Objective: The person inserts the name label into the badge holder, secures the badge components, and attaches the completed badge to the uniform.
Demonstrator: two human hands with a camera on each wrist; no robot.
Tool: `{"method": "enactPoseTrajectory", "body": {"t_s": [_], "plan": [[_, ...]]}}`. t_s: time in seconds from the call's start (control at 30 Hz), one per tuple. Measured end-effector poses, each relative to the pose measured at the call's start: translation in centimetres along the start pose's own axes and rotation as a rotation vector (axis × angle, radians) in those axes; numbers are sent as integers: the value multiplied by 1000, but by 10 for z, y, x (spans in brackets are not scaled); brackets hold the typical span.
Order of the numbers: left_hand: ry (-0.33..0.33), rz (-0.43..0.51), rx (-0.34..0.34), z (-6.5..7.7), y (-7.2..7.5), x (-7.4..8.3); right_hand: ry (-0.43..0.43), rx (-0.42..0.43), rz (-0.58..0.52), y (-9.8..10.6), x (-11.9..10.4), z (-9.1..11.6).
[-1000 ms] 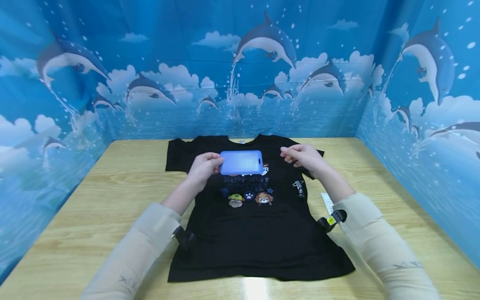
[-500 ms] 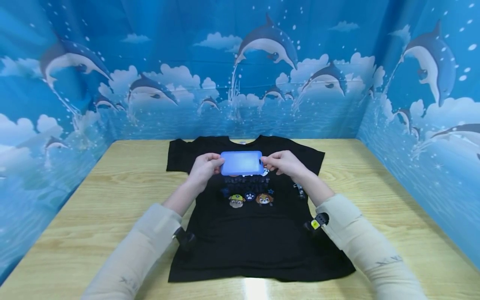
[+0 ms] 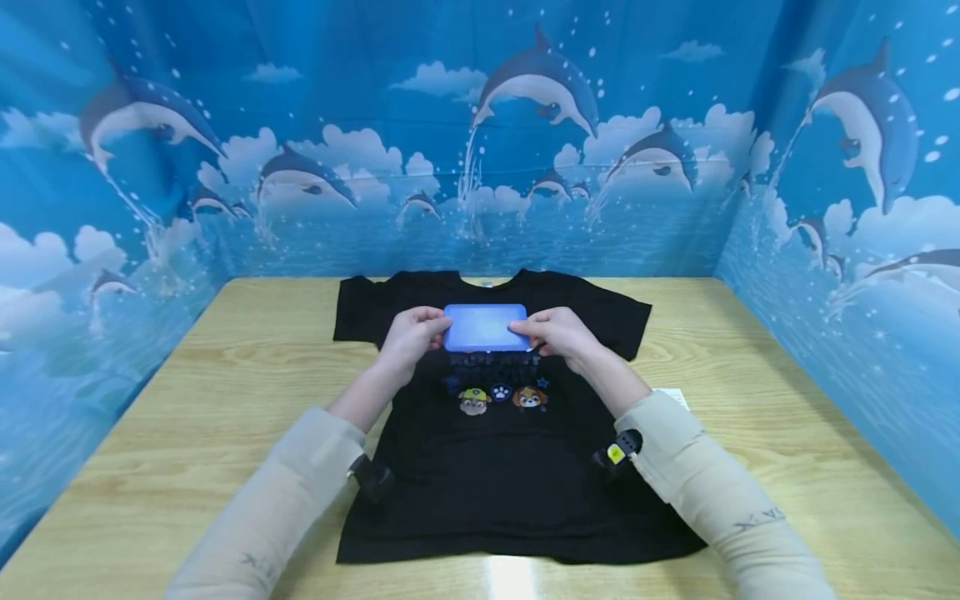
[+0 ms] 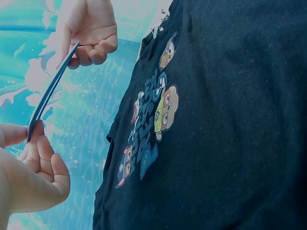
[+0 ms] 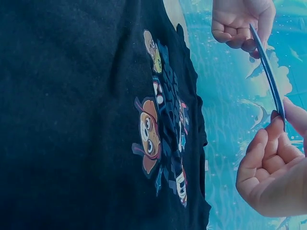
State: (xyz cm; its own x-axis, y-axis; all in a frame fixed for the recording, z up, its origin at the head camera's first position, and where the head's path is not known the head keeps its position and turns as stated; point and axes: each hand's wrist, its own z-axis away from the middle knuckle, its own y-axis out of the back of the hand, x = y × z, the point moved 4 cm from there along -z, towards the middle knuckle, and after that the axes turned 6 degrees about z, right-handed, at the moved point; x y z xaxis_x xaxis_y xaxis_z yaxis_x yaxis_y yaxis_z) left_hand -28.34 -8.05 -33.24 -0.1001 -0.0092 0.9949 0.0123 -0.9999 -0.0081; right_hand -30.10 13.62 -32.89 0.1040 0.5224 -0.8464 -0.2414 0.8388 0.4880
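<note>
Both hands hold a flat blue card holder (image 3: 483, 328) level above the chest of a black T-shirt (image 3: 495, 483). My left hand (image 3: 411, 342) pinches its left end between thumb and fingers. At the other end my right hand (image 3: 558, 335) does the same, its thumb lying over the front and covering the slot there. From the left wrist the card holder (image 4: 50, 93) shows edge-on as a thin, slightly bowed strip. Below it the shirt lies spread out, with cartoon dog faces (image 5: 149, 129) printed on the front.
The shirt lies on a wood-grain table (image 3: 247, 375). Partly behind the right sleeve is a white paper slip (image 3: 672, 397). A curtain with dolphins (image 3: 532, 79) encloses the back and sides. Black cameras are strapped to both wrists.
The right hand has come in from the right and now pinches the card holder's right end. My left hand has kept its grip, almost in place. The metal clip is now hidden behind the right arm.
</note>
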Motion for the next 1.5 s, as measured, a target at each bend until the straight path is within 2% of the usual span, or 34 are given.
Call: {"method": "enactPoseTrajectory", "body": {"t_s": [0.2,0.47,0.8,1.03,1.33,1.5], "plan": [[9,-29,-31,-1,0,0,-19,-6,-45,-1,2,-1],[68,-51,-53,-2,0,-4,-10,-9,-118,-1,3,-1],[67,-44,-26,-1,1,2,4,-23,-142,-1,-1,-1],[92,-45,-3,0,2,-1,-7,-38,-166,-2,1,-2],[11,-97,-29,0,2,-1,-40,-48,-190,-2,4,-3],[-45,-108,-42,1,1,2,-57,-13,-136,1,5,-4]]}}
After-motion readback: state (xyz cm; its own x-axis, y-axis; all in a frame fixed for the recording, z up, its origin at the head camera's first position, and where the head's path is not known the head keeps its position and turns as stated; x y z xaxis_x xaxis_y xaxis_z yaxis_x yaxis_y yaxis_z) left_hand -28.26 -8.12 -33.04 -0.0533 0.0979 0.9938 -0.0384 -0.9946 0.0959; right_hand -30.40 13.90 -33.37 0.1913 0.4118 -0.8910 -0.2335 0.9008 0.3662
